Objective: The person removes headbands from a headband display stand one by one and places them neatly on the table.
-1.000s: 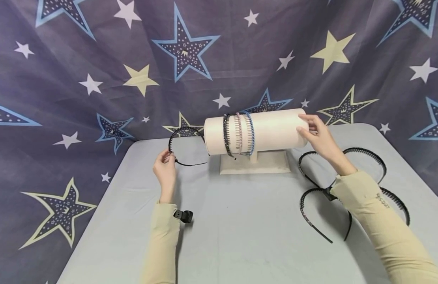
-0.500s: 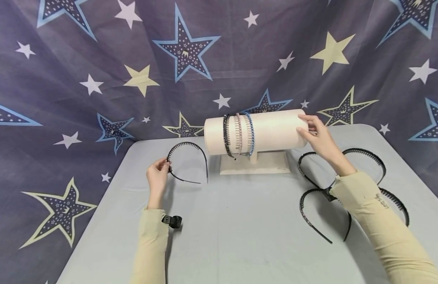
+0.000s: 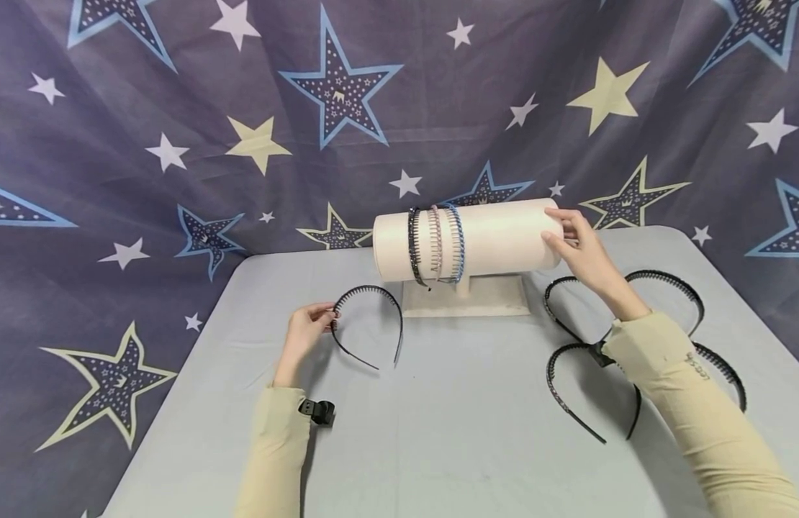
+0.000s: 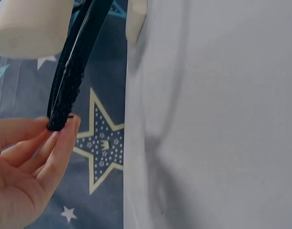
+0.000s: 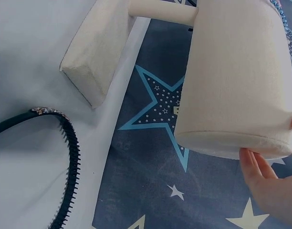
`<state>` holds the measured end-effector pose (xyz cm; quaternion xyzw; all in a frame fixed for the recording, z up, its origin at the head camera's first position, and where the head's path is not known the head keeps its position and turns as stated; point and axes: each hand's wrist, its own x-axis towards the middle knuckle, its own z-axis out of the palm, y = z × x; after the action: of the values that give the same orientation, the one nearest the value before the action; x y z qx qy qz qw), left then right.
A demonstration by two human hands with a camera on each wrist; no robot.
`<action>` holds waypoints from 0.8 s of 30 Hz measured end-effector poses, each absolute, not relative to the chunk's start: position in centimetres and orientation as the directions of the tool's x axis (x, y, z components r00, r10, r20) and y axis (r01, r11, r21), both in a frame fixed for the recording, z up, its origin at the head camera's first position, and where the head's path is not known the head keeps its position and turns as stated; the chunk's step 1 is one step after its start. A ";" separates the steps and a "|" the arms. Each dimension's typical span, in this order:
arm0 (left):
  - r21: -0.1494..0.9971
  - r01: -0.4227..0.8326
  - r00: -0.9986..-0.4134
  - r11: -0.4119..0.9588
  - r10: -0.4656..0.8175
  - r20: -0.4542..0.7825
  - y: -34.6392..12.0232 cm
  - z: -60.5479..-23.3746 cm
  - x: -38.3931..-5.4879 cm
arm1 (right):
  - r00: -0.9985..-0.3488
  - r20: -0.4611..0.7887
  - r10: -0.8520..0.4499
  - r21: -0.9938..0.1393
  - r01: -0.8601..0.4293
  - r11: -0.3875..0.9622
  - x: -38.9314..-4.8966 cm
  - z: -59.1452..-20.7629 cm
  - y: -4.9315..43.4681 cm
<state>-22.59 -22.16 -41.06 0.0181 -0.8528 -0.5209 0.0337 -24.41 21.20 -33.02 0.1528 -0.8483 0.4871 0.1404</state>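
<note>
My left hand (image 3: 304, 327) pinches the side of a black toothed headband (image 3: 367, 288) over the table, left of the display stand. In the left wrist view thumb and fingers meet at the band's lower end (image 4: 65, 102), its ends reaching away. The stand is a cream padded roll (image 3: 503, 234) on a short post and flat base (image 3: 497, 296). Around its left half sit a black headband (image 3: 413, 244), a pink one (image 3: 436, 241) and a blue one (image 3: 460, 241). With thumb and fingers, my right hand (image 3: 587, 252) holds the roll's right end (image 5: 236, 143).
Several more black headbands (image 3: 691, 288) lie on the right of the table, partly hidden under my right forearm. One near band (image 5: 50, 112) carries a glittery patch. Behind the grey-blue cloth-covered table (image 3: 399, 432) hangs a dark curtain (image 3: 425, 72) with stars.
The headband in my left hand has come down and away from the roll's left end, nearer the person, then shifted right. My right hand has stayed on the roll's right end.
</note>
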 end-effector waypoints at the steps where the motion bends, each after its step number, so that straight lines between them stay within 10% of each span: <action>1: 0.888 0.004 -0.999 0.459 -0.041 0.025 -21.9 -41.2 -22.6 | -0.915 0.385 -0.124 -0.783 -0.395 0.481 -24.7 -33.4 21.4; 24: 0.920 0.006 -0.972 0.392 0.219 -0.087 -14.5 -42.3 -22.6 | -0.909 0.393 -0.137 -0.781 -0.409 0.471 -25.4 -34.2 22.0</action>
<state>-22.65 -14.49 -42.34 -0.0676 -0.8286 -0.5472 -0.0973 -25.43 21.99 -34.23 0.1611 -0.8463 0.4882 0.1394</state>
